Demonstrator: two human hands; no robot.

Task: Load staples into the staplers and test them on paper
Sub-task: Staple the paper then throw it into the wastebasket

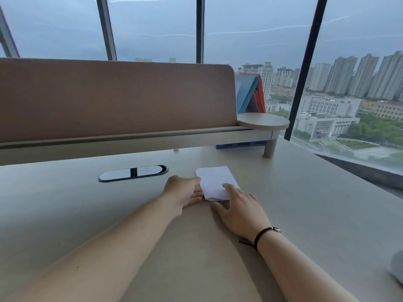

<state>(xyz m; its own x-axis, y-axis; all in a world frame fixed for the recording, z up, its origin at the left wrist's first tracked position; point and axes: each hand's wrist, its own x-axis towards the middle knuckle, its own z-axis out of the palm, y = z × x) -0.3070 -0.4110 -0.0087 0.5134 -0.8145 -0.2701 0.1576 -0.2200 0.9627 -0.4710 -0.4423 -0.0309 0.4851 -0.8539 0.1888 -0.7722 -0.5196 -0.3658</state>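
A small stack of white paper [214, 179] lies on the beige desk [305, 203] in the middle of the view. My left hand [183, 191] touches the stack's left edge, fingers reaching under or against it. My right hand [239, 209] lies on the stack's near right corner with fingers extended; a dark cord bracelet is on that wrist. No stapler or staples are in view.
An oval cable port [133, 172] is set in the desk left of the paper. A brown partition [113, 99] with a raised shelf [262, 121] stands behind, with blue and red folders [250, 94] and a blue tray [239, 144] beyond. A grey object [397, 269] sits at the right edge.
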